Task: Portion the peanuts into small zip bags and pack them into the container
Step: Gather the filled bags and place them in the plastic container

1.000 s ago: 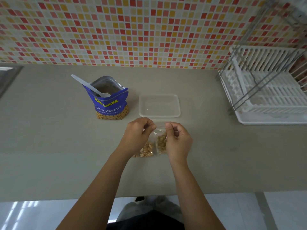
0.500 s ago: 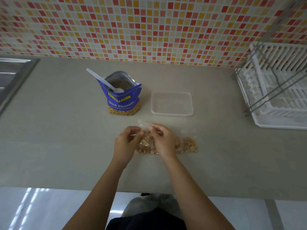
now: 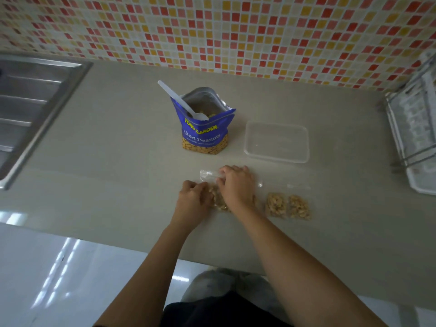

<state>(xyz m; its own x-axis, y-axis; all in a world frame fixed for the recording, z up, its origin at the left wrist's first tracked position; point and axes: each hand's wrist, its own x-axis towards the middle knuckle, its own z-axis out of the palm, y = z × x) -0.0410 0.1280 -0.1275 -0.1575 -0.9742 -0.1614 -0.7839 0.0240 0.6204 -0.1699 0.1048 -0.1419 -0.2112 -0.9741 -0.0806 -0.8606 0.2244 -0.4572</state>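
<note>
- Mosaic tiles [image 3: 236,31] in red, orange and cream back a beige worktop [image 3: 106,161]; a steel sink [image 3: 30,109] sits at its far left and a white dish rack [image 3: 415,128] at its right edge.
- Standing upright near the middle is a blue peanut pouch [image 3: 205,133], open at the top, with a white plastic spoon [image 3: 181,102] leaning out of it.
- Just to the right of the pouch lies a clear container [image 3: 277,141] with nothing visible inside.
- Close to the near edge, the left hand [image 3: 194,201] is curled with its fingers pinching the left side of a small zip bag [image 3: 218,200] of peanuts.
- Pressed flat over the same bag is the right hand [image 3: 236,185], fingers bent down onto its clear top strip.
- Two filled bags [image 3: 286,206] lie side by side on the worktop to the right of the hands, apart from them and in front of the container.
</note>
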